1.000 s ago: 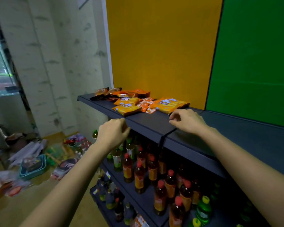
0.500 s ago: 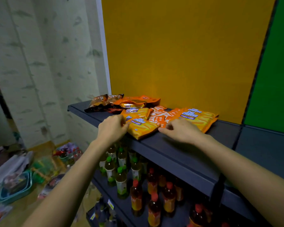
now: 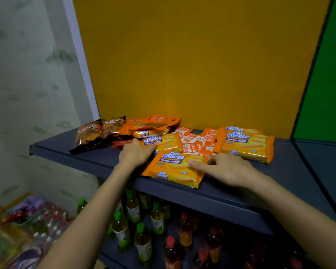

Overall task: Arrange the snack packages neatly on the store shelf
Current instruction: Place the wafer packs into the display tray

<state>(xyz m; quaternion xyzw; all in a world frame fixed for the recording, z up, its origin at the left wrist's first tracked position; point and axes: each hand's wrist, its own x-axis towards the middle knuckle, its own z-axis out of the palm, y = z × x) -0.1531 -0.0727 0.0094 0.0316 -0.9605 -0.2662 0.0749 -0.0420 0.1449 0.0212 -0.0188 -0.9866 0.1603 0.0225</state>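
A loose pile of snack packages lies on the dark blue top shelf [image 3: 66, 152]. The nearest yellow cheese wafer pack [image 3: 173, 169] lies at the shelf's front edge. My left hand [image 3: 136, 154] rests at its left end, fingers over the pack's top left corner. My right hand [image 3: 223, 167] lies on its right side with the forefinger stretched flat across it. A second wafer pack [image 3: 163, 141] is behind, and a third wafer pack [image 3: 244, 144] lies to the right. Small orange sachets [image 3: 194, 142] sit between them. A brown bag [image 3: 93, 133] and an orange pouch [image 3: 151, 123] lie at the back left.
A yellow panel [image 3: 182, 65] backs the shelf, with a green panel [image 3: 326, 84] to its right. Bottles with green caps [image 3: 140, 241] and red caps [image 3: 182, 230] stand on the lower shelf. Goods are heaped on the floor [image 3: 27, 226] at the lower left.
The view has closed in on the shelf. Both hands moved from the shelf's front edge up onto the nearest wafer pack, the right forefinger now stretched over it.
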